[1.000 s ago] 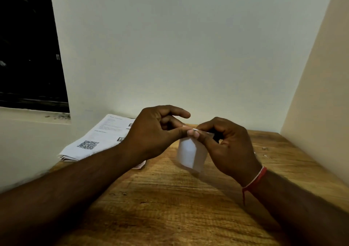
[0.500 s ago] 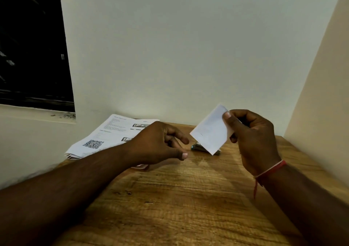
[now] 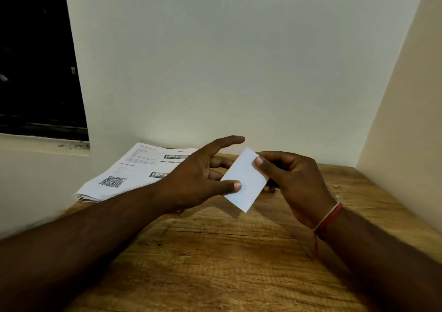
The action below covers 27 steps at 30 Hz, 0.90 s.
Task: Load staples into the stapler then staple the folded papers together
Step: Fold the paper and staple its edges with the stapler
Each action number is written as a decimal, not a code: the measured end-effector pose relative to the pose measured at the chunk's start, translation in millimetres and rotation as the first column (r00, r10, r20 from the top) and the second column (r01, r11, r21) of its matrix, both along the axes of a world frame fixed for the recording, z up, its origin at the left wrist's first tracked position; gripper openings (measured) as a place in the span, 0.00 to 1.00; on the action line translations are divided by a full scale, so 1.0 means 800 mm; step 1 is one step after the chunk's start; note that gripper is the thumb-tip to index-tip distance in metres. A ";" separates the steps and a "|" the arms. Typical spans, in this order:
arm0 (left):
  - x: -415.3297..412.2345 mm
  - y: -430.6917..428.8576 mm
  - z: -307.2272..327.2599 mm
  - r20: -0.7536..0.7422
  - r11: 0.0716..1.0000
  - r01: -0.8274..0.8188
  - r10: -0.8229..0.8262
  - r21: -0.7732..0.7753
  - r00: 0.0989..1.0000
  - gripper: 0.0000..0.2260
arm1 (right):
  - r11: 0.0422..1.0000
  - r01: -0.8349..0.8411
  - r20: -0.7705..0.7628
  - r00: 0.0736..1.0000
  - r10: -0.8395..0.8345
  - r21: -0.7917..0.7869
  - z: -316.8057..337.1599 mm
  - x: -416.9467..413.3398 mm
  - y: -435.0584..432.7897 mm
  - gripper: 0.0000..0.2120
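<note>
A small white folded paper (image 3: 246, 180) is held tilted above the wooden table (image 3: 215, 252). My right hand (image 3: 294, 182) pinches its upper right corner, thumb on the front face. My left hand (image 3: 201, 180) is spread beside the paper's left edge. Its thumb tip rests on the lower left edge and its fingers reach behind the paper, with the index finger stretched out above. The stapler and the staples are hidden behind the paper and my hands.
A stack of printed sheets with a QR code (image 3: 134, 175) lies at the table's back left, against the wall. White walls close off the back and right side. A dark window (image 3: 35, 60) is at the left.
My right hand has lowered the folded paper toward the middle. My left hand has opened, risen and come up to the paper's left edge, its thumb now touching it.
</note>
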<state>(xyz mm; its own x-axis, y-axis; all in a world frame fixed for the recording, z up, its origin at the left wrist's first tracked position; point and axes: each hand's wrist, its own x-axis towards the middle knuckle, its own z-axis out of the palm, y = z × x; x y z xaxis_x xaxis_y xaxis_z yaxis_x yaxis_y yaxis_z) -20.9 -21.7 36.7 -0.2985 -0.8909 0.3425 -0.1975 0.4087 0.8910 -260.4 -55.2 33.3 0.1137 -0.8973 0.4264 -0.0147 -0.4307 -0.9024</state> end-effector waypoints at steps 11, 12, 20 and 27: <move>0.010 -0.025 0.000 -0.450 0.968 0.048 0.072 0.248 0.890 0.13 | 0.967 0.250 -0.390 0.887 -0.246 -0.042 -0.011 -0.037 -0.045 0.14; 0.012 -0.027 0.001 -0.463 0.964 0.049 0.081 0.261 0.883 0.13 | 0.970 0.241 -0.521 0.823 -0.228 -0.044 -0.017 -0.036 -0.046 0.18; 0.017 -0.039 -0.006 -0.514 0.953 0.057 0.110 0.298 0.851 0.13 | 0.946 0.251 -0.775 0.549 -0.312 -0.204 -0.044 -0.018 -0.056 0.28; 0.024 -0.046 -0.015 -0.502 0.954 0.019 0.141 0.300 0.853 0.15 | 0.962 0.209 -0.835 0.487 -0.256 -0.173 -0.041 -0.003 -0.056 0.08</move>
<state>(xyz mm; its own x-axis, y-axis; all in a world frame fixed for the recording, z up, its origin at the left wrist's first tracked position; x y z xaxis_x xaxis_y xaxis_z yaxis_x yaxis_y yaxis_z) -2.1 -58.4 25.0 -0.0931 -0.9826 0.1609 0.3034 0.1259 0.9445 -262.6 -99.9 0.8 0.2292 -0.9312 0.2833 -0.8623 -0.3293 -0.3848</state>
